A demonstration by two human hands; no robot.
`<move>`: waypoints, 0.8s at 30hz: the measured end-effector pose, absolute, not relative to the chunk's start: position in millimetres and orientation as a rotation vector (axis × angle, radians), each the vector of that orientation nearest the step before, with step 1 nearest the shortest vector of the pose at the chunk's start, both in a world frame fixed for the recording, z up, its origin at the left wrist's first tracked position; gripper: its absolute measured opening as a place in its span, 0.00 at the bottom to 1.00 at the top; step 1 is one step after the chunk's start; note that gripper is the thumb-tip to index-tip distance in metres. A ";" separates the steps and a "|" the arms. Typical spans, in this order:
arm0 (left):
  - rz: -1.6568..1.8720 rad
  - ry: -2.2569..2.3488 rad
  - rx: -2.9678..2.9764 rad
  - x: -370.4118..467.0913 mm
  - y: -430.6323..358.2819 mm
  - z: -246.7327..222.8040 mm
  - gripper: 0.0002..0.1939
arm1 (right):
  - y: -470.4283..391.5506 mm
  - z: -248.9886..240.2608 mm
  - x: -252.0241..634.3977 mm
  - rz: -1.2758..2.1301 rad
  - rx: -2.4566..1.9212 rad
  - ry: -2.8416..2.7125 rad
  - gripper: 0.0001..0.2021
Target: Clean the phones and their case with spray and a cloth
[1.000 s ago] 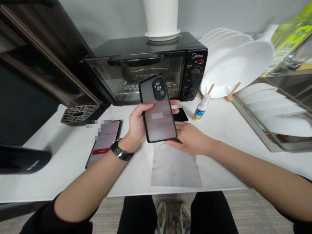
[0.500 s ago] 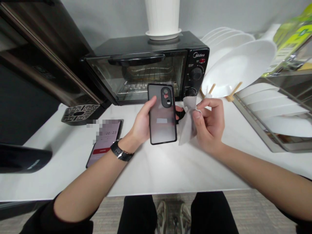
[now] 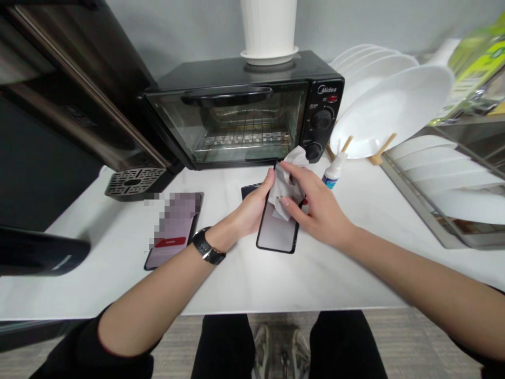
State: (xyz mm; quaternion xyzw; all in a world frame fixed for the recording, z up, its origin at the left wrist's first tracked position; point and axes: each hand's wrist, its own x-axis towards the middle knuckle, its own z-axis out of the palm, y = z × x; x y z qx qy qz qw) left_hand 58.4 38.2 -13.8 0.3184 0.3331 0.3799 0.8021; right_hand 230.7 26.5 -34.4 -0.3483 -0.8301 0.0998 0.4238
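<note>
Plainly, a white marbled counter (image 3: 236, 284) runs along a grey wall (image 3: 189, 31). Against it stands a black toaster oven (image 3: 236, 123), its glass door closed over a wire rack (image 3: 244, 139); on its top a white pot (image 3: 269, 26) sits in a saucer (image 3: 269, 55). Right of the oven, white plates (image 3: 398, 110) lean on wooden pegs (image 3: 384, 147); farther right, a metal dish rack (image 3: 428, 221) holds more. Near the oven's front right corner is a spray bottle (image 3: 334, 169), whose contents I can't really judge. Before the oven, the left hand (image 3: 250, 210) grips a phone case (image 3: 276, 231); the right hand (image 3: 319, 205) clasps a grey cloth (image 3: 284, 187) against it.
</note>
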 end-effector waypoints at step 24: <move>1.222 0.685 0.560 51.9 45.4 -7.8 0.31 | 23.8 -32.2 234.5 -0.106 -0.722 -2.302 0.17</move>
